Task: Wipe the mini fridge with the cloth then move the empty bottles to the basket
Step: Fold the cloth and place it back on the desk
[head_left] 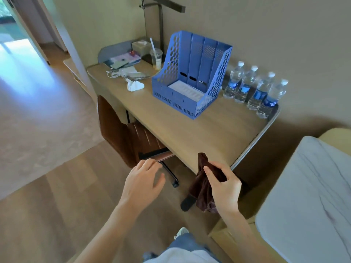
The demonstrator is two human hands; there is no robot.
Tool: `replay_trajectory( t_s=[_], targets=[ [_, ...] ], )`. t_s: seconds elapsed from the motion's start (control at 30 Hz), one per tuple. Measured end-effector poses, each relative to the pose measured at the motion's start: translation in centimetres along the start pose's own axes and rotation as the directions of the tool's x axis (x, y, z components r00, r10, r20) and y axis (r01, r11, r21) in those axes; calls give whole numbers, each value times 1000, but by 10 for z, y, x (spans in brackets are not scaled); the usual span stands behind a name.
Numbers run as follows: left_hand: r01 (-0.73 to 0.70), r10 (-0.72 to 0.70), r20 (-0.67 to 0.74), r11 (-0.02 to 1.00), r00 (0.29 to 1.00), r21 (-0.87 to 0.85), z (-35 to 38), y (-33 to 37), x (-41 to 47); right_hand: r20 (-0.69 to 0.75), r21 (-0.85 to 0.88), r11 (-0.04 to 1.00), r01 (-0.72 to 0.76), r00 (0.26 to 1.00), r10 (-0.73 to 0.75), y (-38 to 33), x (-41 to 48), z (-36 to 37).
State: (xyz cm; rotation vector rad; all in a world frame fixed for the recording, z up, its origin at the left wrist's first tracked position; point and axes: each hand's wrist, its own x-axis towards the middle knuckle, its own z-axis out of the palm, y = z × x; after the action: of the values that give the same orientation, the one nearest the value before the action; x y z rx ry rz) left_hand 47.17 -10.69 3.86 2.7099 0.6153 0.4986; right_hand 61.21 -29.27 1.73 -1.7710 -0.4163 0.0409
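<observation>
My right hand (224, 188) has its fingers curled round the dark brown cloth (201, 188), which hangs lengthwise downward just off the near edge of the wooden desk (190, 135), while my left hand (144, 181) hovers beside it, relaxed and holding nothing. I cannot make out a mini fridge for certain; the pale grey-white surface (303, 196) to my right may be it, nearer the cloth hand. The four clear blue-labelled plastic bottles (256, 90) stand in a row against the wall, just right of the blue perforated plastic basket (190, 78).
</observation>
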Motion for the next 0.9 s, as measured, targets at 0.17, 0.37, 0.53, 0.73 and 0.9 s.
replay_trajectory(
  t_s=[0.17,0.37,0.53,0.73,0.9],
  targets=[
    [-41,39,-33,998,999,-43,13,4,88,-39,-6,999,46,998,-46,2,81,13],
    [-48,54,77,996,996,-71,44,-21,143,-34,-25,1000,16,999,-17,22,129,38],
    [-126,136,88,986,987,-106,64,-60,200,-87,-24,998,-61,994,59,31,160,80],
    [-276,297,164,951,941,-139,68,-110,265,-200,27,986,-162,966,164,26,187,142],
    [-338,365,222,929,904,-151,62,-152,313,-278,104,970,-219,930,239,17,213,198]
  ],
)
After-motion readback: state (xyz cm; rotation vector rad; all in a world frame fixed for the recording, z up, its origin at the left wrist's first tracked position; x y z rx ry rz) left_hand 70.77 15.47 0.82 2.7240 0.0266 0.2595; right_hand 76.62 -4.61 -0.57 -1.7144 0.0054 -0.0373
